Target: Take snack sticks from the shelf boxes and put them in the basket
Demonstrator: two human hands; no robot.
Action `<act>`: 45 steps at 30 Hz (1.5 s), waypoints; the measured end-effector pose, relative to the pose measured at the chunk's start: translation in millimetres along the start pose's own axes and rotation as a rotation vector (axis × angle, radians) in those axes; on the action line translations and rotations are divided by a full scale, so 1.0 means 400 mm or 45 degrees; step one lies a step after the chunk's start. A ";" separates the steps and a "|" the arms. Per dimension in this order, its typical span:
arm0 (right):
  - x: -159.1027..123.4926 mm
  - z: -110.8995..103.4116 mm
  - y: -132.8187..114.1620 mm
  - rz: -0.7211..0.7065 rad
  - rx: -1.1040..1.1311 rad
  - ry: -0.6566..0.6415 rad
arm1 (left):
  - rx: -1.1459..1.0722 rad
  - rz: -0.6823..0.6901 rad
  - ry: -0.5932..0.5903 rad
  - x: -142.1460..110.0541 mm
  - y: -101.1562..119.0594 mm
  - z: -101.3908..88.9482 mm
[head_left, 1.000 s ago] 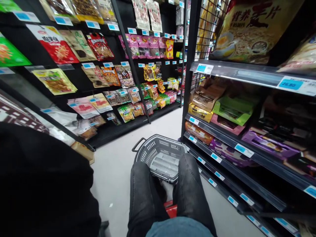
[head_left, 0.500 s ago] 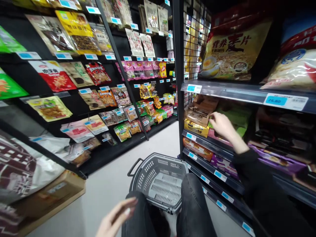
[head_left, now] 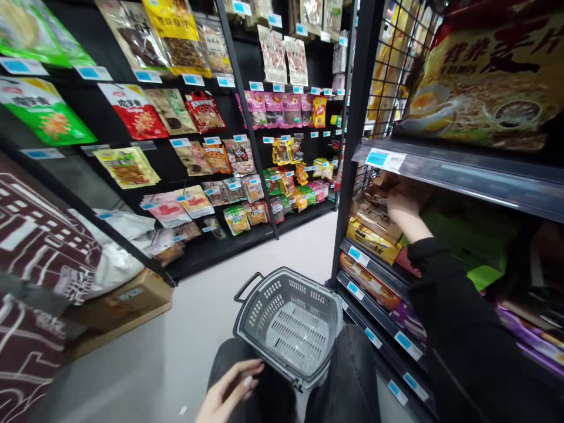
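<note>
My right hand (head_left: pixel 406 205) reaches under the upper shelf, over an open cardboard display box (head_left: pixel 372 212) of brown-wrapped snacks. Its fingers go into shadow at the back of the box, so their grip is hidden. Below that box sits a yellow box (head_left: pixel 373 239). My left hand (head_left: pixel 231 390) hovers over my left thigh near the basket, with its fingers loosely curved, apart, and nothing in them. A grey plastic shopping basket (head_left: pixel 297 332) stands on the floor between my knees, with nothing visible inside.
A cereal bag (head_left: pixel 484 88) stands on the upper shelf (head_left: pixel 462 170), directly above my right arm. Racks of hanging snack packets (head_left: pixel 132 111) line the left side. A cardboard carton (head_left: pixel 127 302) and a brown-patterned bag (head_left: pixel 35 247) are at the lower left.
My right hand has moved deeper into the shelf, over the cardboard display box. My view has turned right and come closer to the shelf. My left hand remains low near the basket.
</note>
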State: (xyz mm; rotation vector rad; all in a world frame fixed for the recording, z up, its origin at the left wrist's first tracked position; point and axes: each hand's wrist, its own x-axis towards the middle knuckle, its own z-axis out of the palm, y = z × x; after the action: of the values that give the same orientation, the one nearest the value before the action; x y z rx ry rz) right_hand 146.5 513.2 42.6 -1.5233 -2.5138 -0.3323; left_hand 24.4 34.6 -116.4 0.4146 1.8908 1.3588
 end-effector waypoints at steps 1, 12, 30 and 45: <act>-0.011 -0.014 0.010 0.014 0.038 0.047 | 0.021 0.018 -0.064 0.013 0.022 0.009; -0.455 0.005 -0.027 -0.125 1.870 -0.598 | -0.290 0.409 -0.434 0.068 0.216 0.221; -0.678 0.079 -0.178 -0.287 1.949 -1.408 | -0.315 0.174 -0.221 0.020 0.190 0.133; -0.713 0.131 -0.173 -0.215 2.188 -1.111 | 0.001 0.362 -0.168 -0.024 0.162 0.089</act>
State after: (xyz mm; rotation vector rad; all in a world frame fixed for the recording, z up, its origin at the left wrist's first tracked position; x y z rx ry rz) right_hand 213.3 255.3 -91.1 -0.6034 -1.8663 2.1787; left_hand 46.2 76.8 -58.9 0.7783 1.7723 1.4729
